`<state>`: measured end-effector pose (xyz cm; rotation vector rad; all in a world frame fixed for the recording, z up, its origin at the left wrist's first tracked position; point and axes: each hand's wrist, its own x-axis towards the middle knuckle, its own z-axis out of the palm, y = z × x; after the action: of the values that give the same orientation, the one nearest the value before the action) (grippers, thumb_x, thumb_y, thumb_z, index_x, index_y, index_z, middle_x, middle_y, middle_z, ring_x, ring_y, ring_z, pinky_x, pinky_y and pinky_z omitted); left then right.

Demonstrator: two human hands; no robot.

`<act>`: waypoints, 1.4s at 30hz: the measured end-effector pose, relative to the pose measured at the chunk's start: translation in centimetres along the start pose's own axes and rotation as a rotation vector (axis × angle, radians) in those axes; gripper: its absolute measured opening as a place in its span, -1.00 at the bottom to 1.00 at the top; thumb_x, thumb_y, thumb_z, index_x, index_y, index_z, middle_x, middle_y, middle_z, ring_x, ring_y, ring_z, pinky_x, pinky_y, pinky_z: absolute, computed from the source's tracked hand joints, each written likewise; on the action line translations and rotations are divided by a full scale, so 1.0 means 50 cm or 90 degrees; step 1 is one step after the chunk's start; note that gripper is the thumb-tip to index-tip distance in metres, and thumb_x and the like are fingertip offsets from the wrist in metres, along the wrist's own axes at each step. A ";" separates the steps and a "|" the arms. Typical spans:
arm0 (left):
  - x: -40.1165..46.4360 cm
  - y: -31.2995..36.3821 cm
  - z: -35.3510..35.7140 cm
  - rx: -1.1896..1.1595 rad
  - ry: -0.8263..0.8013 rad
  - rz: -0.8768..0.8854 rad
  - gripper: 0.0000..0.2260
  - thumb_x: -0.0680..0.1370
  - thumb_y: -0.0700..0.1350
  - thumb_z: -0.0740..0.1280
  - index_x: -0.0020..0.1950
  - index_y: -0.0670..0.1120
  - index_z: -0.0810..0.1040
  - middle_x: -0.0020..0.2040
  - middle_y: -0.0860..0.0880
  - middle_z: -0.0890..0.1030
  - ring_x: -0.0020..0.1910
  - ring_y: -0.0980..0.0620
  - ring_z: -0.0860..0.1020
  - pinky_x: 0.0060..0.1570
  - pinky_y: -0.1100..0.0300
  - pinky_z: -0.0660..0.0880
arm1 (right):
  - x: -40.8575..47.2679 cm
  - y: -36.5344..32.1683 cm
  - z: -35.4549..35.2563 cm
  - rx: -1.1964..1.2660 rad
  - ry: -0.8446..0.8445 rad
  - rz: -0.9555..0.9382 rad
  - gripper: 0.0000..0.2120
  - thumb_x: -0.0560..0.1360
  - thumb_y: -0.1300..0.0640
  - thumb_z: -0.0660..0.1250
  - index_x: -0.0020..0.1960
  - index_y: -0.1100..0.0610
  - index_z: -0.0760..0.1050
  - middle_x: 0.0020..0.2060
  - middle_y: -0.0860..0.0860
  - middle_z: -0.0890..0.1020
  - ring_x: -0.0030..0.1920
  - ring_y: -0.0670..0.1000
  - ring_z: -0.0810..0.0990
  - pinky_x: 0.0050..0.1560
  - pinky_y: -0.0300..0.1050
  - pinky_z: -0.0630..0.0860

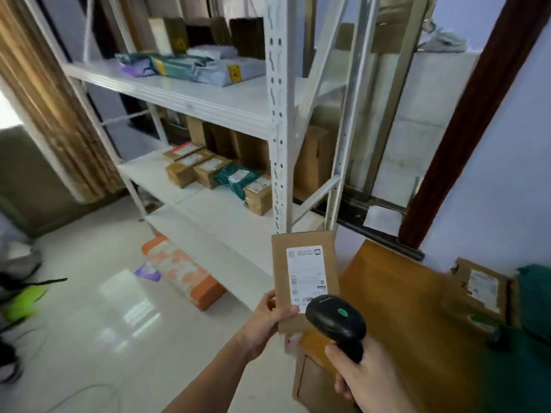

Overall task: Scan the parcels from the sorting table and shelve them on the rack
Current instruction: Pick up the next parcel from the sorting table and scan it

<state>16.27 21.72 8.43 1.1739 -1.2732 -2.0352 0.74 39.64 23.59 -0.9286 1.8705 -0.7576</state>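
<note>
My left hand (269, 318) grips the lower left edge of a flat brown cardboard parcel (304, 263) with a white label, held upright in front of the rack. A black handheld scanner (335, 318) with a green dot on top sits in the grip of my right hand (362, 380); its head lies over the parcel's lower right corner. The white metal rack (278, 120) stands ahead, its shelves carrying boxes and mailer bags. The wooden sorting table (396, 308) is at the lower right, with another brown parcel (480, 284) and a green bag (530, 347) on it.
An orange and white patterned package (185, 272) and a purple bag (147, 272) lie on the floor by the lowest shelf. A green object (25, 299) and dark cables sit at the far left. A brown door frame (465, 120) rises on the right, a curtain (50, 99) on the left.
</note>
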 end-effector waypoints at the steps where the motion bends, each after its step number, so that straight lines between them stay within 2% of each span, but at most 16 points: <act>1: -0.015 -0.002 -0.035 -0.015 0.014 0.001 -0.08 0.31 0.06 0.73 0.53 -0.03 0.32 0.38 -0.11 0.63 0.31 -0.14 0.66 0.31 -0.14 0.61 | -0.004 -0.021 0.022 0.005 -0.008 -0.018 -0.90 0.54 0.00 0.40 -0.05 0.02 0.56 -0.45 0.05 0.66 -0.47 -0.11 0.60 -0.32 -0.25 0.52; 4: -0.051 -0.009 -0.134 -0.051 0.071 0.015 -0.07 0.32 -0.01 0.74 0.56 -0.09 0.31 0.38 -0.15 0.64 0.33 -0.20 0.64 0.35 -0.21 0.57 | -0.004 -0.084 0.083 -0.014 -0.004 -0.056 -0.86 0.50 0.09 0.46 -0.07 -0.06 0.51 -0.33 -0.08 0.60 -0.29 -0.18 0.58 -0.15 -0.40 0.46; 6: -0.075 0.002 -0.195 -0.078 0.112 0.024 -0.08 0.27 -0.02 0.75 0.51 -0.09 0.36 0.36 -0.16 0.66 0.31 -0.20 0.66 0.34 -0.23 0.57 | 0.101 0.008 0.145 -0.069 -0.050 -0.072 -0.71 0.41 -0.03 0.53 0.04 -0.12 0.50 -0.17 -0.18 0.61 -0.09 -0.15 0.59 0.12 -0.30 0.47; 7: -0.085 0.011 -0.224 -0.087 0.126 0.036 -0.07 0.25 -0.03 0.76 0.50 -0.08 0.37 0.35 -0.16 0.66 0.30 -0.21 0.66 0.34 -0.24 0.57 | 0.219 0.126 0.190 -0.116 -0.001 -0.077 -0.45 0.30 -0.15 0.59 0.22 -0.12 0.49 -0.09 -0.18 0.67 0.00 -0.08 0.65 0.26 -0.16 0.48; 9: -0.107 0.038 -0.290 -0.097 0.151 0.064 -0.07 0.23 -0.04 0.76 0.49 -0.07 0.38 0.33 -0.16 0.67 0.29 -0.21 0.66 0.33 -0.24 0.58 | 0.379 0.220 0.277 -0.193 0.071 -0.158 0.27 -0.06 -0.21 0.72 0.47 -0.44 0.07 0.17 -0.22 0.63 0.38 0.25 0.48 0.51 0.25 0.19; 10: -0.115 0.053 -0.321 -0.096 0.162 0.081 -0.08 0.23 -0.04 0.76 0.49 -0.07 0.39 0.32 -0.15 0.68 0.28 -0.20 0.67 0.33 -0.24 0.58 | 0.378 0.180 0.296 -0.168 0.095 -0.187 0.29 -0.08 -0.08 0.76 0.43 -0.47 0.07 0.20 -0.26 0.57 0.50 0.21 0.28 0.54 0.28 0.10; 12: -0.133 0.089 -0.383 -0.084 0.177 0.121 -0.09 0.22 -0.01 0.74 0.49 -0.08 0.42 0.30 -0.13 0.70 0.28 -0.17 0.67 0.35 -0.23 0.56 | 0.180 -0.065 0.302 -0.089 0.044 -0.243 -0.37 0.29 0.13 0.63 0.20 -0.26 0.43 0.03 -0.28 0.58 0.29 -0.11 0.44 0.41 -0.12 0.32; 14: -0.151 0.130 -0.440 -0.082 0.189 0.144 -0.10 0.21 0.02 0.73 0.47 -0.08 0.44 0.28 -0.11 0.71 0.25 -0.15 0.69 0.29 -0.18 0.61 | 0.008 -0.292 0.309 -0.016 0.027 -0.232 -0.87 0.43 0.08 0.49 -0.13 -0.10 0.56 -0.42 -0.07 0.67 -0.24 -0.11 0.65 -0.02 -0.19 0.57; 17: -0.170 0.182 -0.525 -0.092 0.204 0.167 -0.11 0.21 -0.01 0.72 0.47 -0.09 0.43 0.28 -0.13 0.70 0.20 -0.13 0.71 0.17 -0.11 0.67 | 0.017 -0.372 0.372 -0.010 -0.010 -0.195 -0.88 0.47 0.04 0.43 -0.19 0.04 0.54 -0.54 0.13 0.62 -0.56 -0.01 0.56 -0.32 -0.18 0.52; 24: -0.166 0.332 -0.682 -0.056 0.214 0.239 -0.06 0.15 0.05 0.72 0.47 -0.11 0.45 0.25 -0.13 0.72 0.17 -0.11 0.73 0.18 -0.04 0.66 | 0.054 -0.499 0.458 -0.013 -0.024 -0.215 -0.91 0.45 0.01 0.46 -0.13 0.01 0.61 -0.51 0.05 0.64 -0.49 -0.07 0.61 -0.34 -0.27 0.47; 25: -0.158 0.356 -0.698 -0.050 0.215 0.250 -0.06 0.14 0.06 0.72 0.46 -0.10 0.45 0.25 -0.13 0.72 0.16 -0.10 0.73 0.17 -0.03 0.67 | 0.099 -0.485 0.472 -0.044 -0.028 -0.222 -0.90 0.41 0.00 0.50 -0.13 -0.04 0.61 -0.54 0.03 0.61 -0.41 -0.08 0.64 -0.29 -0.28 0.49; 28: -0.123 0.430 -0.733 -0.043 0.203 0.276 -0.06 0.13 0.10 0.74 0.43 -0.05 0.46 0.26 -0.13 0.70 0.16 -0.11 0.73 0.23 -0.08 0.65 | 0.231 -0.460 0.504 -0.144 0.045 -0.303 -0.45 0.12 -0.08 0.69 0.06 -0.25 0.60 -0.76 0.15 0.34 -0.15 0.08 0.71 0.13 0.01 0.54; 30: -0.092 0.480 -0.753 -0.030 0.192 0.292 -0.03 0.12 0.11 0.76 0.45 -0.05 0.45 0.27 -0.13 0.70 0.19 -0.14 0.72 0.28 -0.14 0.62 | 0.227 -0.537 0.503 -0.070 0.025 -0.279 -0.67 0.26 0.02 0.62 -0.02 -0.09 0.64 -0.52 0.08 0.61 -0.13 0.07 0.69 0.06 -0.07 0.55; 32: -0.063 0.529 -0.768 -0.010 0.175 0.312 -0.03 0.15 0.12 0.76 0.48 -0.04 0.44 0.28 -0.11 0.70 0.22 -0.14 0.71 0.31 -0.16 0.60 | 0.169 -0.646 0.488 -0.011 0.074 -0.274 -0.82 0.38 0.07 0.54 -0.04 0.01 0.64 -0.33 0.02 0.69 -0.14 0.07 0.69 0.03 -0.11 0.57; 36: -0.009 0.626 -0.780 0.009 0.147 0.343 -0.04 0.17 0.12 0.75 0.48 -0.03 0.42 0.29 -0.12 0.70 0.25 -0.15 0.69 0.36 -0.17 0.57 | 0.188 -0.733 0.447 -0.003 0.056 -0.317 -0.91 0.51 0.04 0.42 -0.04 0.04 0.59 -0.47 0.10 0.66 -0.45 -0.01 0.64 -0.23 -0.13 0.58; 42: 0.086 0.763 -0.758 0.053 0.092 0.371 0.05 0.18 0.24 0.73 0.56 0.00 0.36 0.32 -0.07 0.69 0.26 -0.11 0.69 0.30 -0.10 0.61 | 0.230 -0.822 0.378 0.021 0.173 -0.349 -0.91 0.52 0.05 0.40 -0.10 0.06 0.56 -0.48 0.13 0.66 -0.52 -0.02 0.57 -0.42 -0.24 0.53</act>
<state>44.18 -17.59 32.60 0.8342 -1.4312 -1.4601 26.04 5.69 43.20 -1.3990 1.8352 -1.2927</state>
